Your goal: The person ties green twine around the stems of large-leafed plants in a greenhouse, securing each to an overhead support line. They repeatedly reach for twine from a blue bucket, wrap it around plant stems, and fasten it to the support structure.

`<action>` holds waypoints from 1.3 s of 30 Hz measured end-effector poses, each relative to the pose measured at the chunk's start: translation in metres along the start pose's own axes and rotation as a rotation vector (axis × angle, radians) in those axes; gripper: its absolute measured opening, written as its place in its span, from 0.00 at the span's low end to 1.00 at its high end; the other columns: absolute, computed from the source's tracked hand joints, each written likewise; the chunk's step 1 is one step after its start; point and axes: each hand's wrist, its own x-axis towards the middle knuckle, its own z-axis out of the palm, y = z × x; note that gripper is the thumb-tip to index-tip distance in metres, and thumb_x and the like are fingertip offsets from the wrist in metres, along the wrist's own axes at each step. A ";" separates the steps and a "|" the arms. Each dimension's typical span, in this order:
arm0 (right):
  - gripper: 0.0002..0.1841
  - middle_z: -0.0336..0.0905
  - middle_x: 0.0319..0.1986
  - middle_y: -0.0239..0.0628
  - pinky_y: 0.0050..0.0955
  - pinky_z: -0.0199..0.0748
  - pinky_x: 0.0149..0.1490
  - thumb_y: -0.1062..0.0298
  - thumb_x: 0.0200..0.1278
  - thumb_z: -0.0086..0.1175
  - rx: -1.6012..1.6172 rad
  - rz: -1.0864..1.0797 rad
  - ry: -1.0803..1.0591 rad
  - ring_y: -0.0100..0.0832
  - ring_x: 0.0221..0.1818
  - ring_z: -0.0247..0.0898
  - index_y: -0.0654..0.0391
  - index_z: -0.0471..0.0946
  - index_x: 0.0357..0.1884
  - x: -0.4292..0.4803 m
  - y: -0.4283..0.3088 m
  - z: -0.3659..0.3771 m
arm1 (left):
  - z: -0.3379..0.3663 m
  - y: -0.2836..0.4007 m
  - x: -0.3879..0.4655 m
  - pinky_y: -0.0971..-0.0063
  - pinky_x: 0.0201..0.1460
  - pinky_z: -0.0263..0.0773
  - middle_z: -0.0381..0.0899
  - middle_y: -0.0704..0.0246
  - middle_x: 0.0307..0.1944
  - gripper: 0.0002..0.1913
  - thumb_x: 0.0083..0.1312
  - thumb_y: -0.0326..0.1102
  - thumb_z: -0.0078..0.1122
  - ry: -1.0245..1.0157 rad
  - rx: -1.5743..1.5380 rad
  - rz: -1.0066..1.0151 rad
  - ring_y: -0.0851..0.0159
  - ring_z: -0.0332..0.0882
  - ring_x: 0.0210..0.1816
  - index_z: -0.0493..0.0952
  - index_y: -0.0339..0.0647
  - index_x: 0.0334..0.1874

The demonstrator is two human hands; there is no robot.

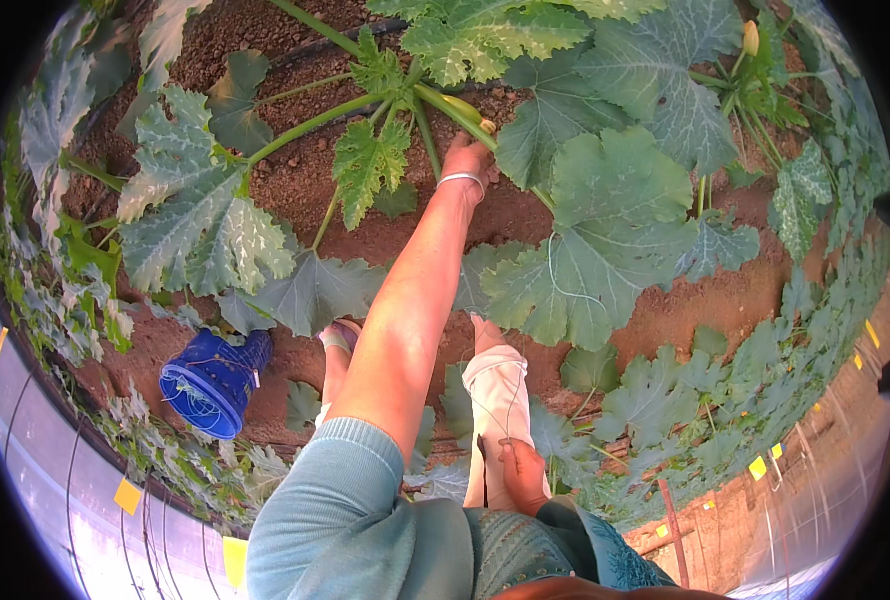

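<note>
My left hand (469, 159), with a white bangle at the wrist, reaches to a leaf stalk (452, 112) of a zucchini plant (400, 90). Its fingertips are partly hidden, so whether they grip the stalk is unclear. Just above them lies a small zucchini (463, 109) with a withered flower at its tip. Low in front of my body, my right hand (523, 474) pinches a thin string (506, 431) that runs up over my pale trouser leg (497, 390). A pale string (565, 281) also lies across a large leaf (602, 232).
A blue bucket (216, 382) holding tangled string is tilted on the soil at the left. Broad leaves crowd both sides of the reddish soil (685, 315). Black drip pipe (340, 45) runs behind the plant. Yellow cards (127, 496) hang near the plastic greenhouse wall (47, 465).
</note>
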 end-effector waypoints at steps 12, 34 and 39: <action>0.09 0.79 0.25 0.44 0.34 0.73 0.38 0.69 0.66 0.49 -0.062 0.044 -0.036 0.43 0.29 0.77 0.61 0.78 0.38 0.012 -0.013 -0.010 | 0.022 -0.003 0.001 0.68 0.35 0.77 0.78 0.70 0.32 0.03 0.68 0.28 0.50 0.155 -0.196 -0.064 0.68 0.77 0.29 0.72 0.44 0.41; 0.09 0.77 0.25 0.44 0.34 0.72 0.34 0.66 0.68 0.47 -0.176 -0.070 0.044 0.38 0.26 0.75 0.60 0.78 0.38 -0.011 -0.022 0.063 | -0.111 0.080 -0.264 0.70 0.47 0.78 0.81 0.67 0.39 0.06 0.66 0.28 0.58 -0.075 -0.131 0.189 0.71 0.79 0.36 0.77 0.44 0.44; 0.12 0.77 0.24 0.41 0.35 0.71 0.35 0.63 0.69 0.47 -0.250 -0.092 0.025 0.37 0.26 0.75 0.58 0.78 0.38 -0.017 -0.027 0.088 | -0.262 0.101 -0.353 0.72 0.43 0.77 0.80 0.70 0.40 0.09 0.66 0.30 0.58 0.133 -0.248 0.185 0.72 0.78 0.35 0.75 0.47 0.47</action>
